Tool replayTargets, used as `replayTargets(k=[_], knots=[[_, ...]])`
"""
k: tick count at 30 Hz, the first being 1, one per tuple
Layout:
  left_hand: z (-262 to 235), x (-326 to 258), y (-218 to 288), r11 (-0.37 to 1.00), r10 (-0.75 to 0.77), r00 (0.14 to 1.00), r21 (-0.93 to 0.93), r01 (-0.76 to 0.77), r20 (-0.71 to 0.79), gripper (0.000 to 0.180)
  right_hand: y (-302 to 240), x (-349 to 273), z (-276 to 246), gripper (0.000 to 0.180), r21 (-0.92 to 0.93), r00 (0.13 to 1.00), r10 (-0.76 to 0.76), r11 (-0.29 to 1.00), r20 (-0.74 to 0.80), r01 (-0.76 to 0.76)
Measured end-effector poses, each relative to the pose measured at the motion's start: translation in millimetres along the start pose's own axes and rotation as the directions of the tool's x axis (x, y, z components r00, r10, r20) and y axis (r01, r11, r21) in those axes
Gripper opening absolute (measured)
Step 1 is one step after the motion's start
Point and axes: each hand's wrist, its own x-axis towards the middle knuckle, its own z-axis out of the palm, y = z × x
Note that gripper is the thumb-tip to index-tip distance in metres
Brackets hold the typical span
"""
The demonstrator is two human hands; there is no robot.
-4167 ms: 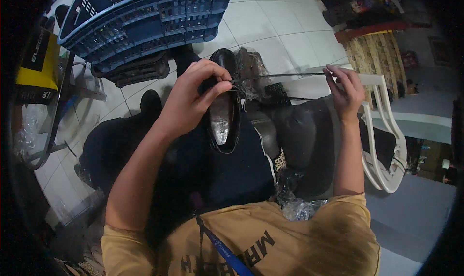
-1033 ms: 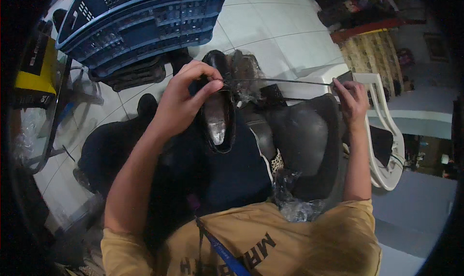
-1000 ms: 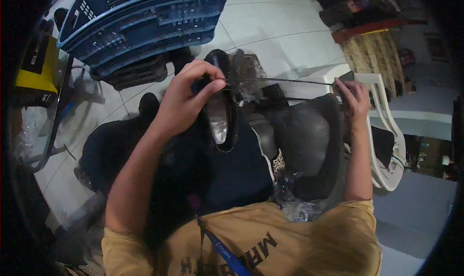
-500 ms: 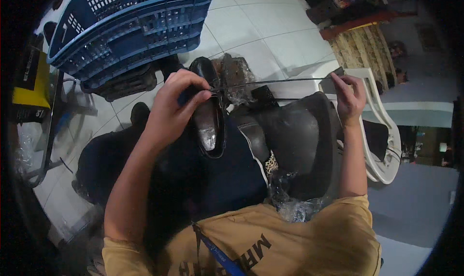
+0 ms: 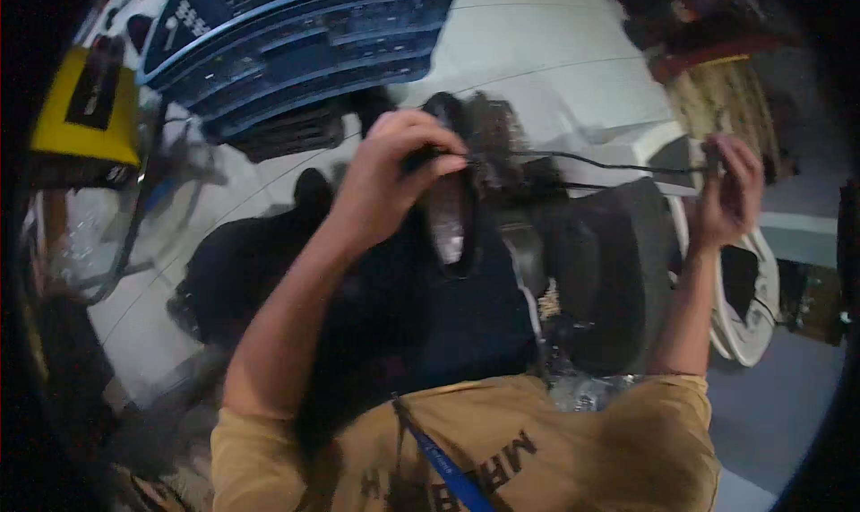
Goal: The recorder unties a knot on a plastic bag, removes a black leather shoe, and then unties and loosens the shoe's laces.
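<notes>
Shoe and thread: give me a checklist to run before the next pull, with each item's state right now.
1. Left hand grips the shoe at its top edge: ok.
2. Right hand pinches the thread end: ok, fingers closed on it.
3. Thread runs taut between the hands: ok, nearly straight, a second strand just below it.
4. Thread clear of the black bag: ok, it passes above it.
5. Where the thread enters the shoe: cannot tell, blurred and hidden by the fingers.
6. Needle on the thread: cannot tell, too small and blurred.
</notes>
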Motion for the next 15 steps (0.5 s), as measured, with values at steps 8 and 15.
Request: replayTargets(k=[8, 15], knots=[[-9, -2, 4, 0.992, 0.034, 0.999, 0.123, -0.032, -0.014, 0.016, -76, 13, 148, 0.031, 0.667, 0.65, 0.547, 0.206, 0.529, -0.716], [-12, 1, 4, 0.985, 0.101, 0.995, 0.142, -0.099, -0.007, 0.019, -66, 18, 178, 0.026, 0.166, 0.199, 0.321, 0.129, 0.926, -0.978]])
